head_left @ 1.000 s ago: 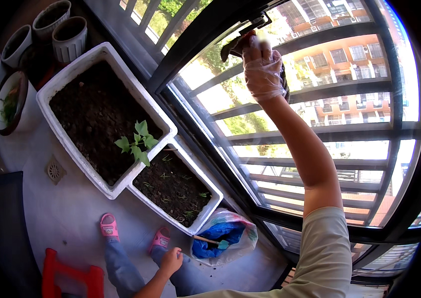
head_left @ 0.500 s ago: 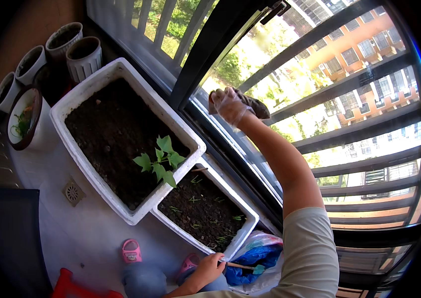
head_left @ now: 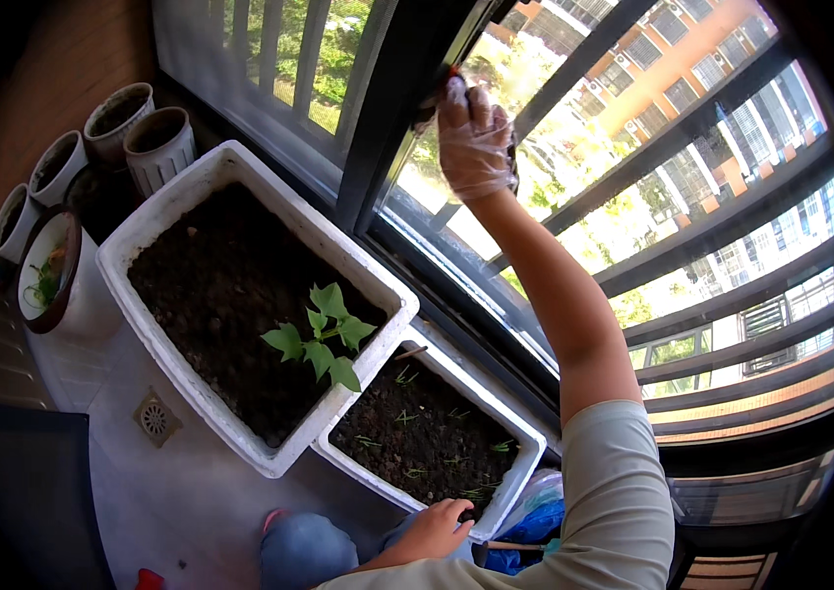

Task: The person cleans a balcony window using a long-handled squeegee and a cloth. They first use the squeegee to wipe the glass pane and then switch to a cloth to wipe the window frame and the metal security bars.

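My right hand [head_left: 476, 143], in a clear plastic glove, is raised to the window beside the dark upright frame [head_left: 363, 177]. It is closed on a dark cloth [head_left: 513, 162]; dark edges show on both sides of the hand, and most of it is hidden. My bare left hand [head_left: 442, 531] is low at the smaller white planter box [head_left: 523, 472], fingers bent over its near rim. That box holds dark soil with thin green shoots. A wooden-handled tool [head_left: 520, 546] lies beside this hand, over a blue plastic bag [head_left: 543, 521].
A larger white planter box [head_left: 114, 261] with a leafy green plant [head_left: 321, 334] stands to the left. Several pots [head_left: 156, 152] fill the far left corner, with a white container [head_left: 92, 280] before them. A drain [head_left: 155, 418] is set in the floor. Bars [head_left: 673, 152] cross outside the window.
My right hand has moved up the window toward the upright frame, with the cloth turned. My left hand has shifted slightly right along the planter rim, and the tool now shows apart from it.
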The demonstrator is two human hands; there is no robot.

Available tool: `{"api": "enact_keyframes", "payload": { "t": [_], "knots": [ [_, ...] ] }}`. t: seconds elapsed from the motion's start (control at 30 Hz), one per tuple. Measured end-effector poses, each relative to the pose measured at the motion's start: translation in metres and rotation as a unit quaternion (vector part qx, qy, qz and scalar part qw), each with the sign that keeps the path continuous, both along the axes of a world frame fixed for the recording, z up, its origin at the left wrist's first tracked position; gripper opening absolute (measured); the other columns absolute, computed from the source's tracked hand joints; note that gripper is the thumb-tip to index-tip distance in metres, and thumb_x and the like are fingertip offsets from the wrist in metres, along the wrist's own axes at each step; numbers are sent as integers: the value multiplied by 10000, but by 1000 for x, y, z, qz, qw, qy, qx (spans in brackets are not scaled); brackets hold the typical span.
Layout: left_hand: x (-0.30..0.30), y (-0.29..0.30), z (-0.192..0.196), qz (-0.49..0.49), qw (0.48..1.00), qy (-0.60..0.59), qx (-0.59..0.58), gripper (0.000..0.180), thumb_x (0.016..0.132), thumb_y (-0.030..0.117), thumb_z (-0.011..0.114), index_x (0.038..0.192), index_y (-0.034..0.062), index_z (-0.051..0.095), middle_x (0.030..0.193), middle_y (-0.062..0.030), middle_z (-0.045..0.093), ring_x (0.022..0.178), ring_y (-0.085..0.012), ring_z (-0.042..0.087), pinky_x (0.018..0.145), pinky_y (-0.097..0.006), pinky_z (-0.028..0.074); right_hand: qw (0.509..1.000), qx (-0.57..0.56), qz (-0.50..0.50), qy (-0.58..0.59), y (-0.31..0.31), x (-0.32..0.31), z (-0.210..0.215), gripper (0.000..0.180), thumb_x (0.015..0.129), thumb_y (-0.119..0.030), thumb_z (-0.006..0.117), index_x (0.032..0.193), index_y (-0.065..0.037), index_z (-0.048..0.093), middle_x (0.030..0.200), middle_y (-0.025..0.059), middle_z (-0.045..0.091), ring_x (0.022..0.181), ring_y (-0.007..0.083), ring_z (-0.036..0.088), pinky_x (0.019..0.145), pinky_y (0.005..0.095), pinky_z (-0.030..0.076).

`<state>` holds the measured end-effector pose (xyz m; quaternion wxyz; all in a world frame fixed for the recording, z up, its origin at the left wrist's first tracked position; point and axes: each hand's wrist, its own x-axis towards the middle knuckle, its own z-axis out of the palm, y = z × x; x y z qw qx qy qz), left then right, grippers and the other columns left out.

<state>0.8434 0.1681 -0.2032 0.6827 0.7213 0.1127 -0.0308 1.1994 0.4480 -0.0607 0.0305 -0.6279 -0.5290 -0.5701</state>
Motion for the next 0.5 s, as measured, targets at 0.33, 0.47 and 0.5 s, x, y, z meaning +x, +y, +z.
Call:
{"api": "enact_keyframes", "payload": {
  "t": [0.33, 0.47, 0.5],
  "knots": [
    [-3, -10, 5, -126, 991, 15, 49, 391, 806, 258, 575, 1130, 51, 507, 1079, -158, 542, 1044, -317, 503, 872, -384, 412, 949, -310, -11, 52, -131, 18, -58, 319, 794, -170, 524, 1105, -102, 542, 1178, 18, 514, 1161, 189, 421, 1015, 451, 264],
    [5, -18, -4, -105, 992, 75, -7, 349, 795, 185, 583, 1100, 24, 533, 1029, -145, 555, 904, -248, 564, 788, -327, 454, 995, -99, -32, -6, -232, 31, 58, 332, 746, -179, 603, 1075, -214, 579, 1230, -19, 487, 1187, 197, 408, 1029, 466, 258],
    [9, -15, -4, -94, 992, 79, -11, 338, 794, 180, 583, 1088, 18, 539, 1007, -140, 559, 892, -236, 566, 780, -317, 457, 996, -45, -67, -26, -260, 32, 85, 335, 728, -165, 619, 1057, -222, 590, 1221, -21, 492, 1177, 203, 414, 1010, 458, 280]
  ]
}}
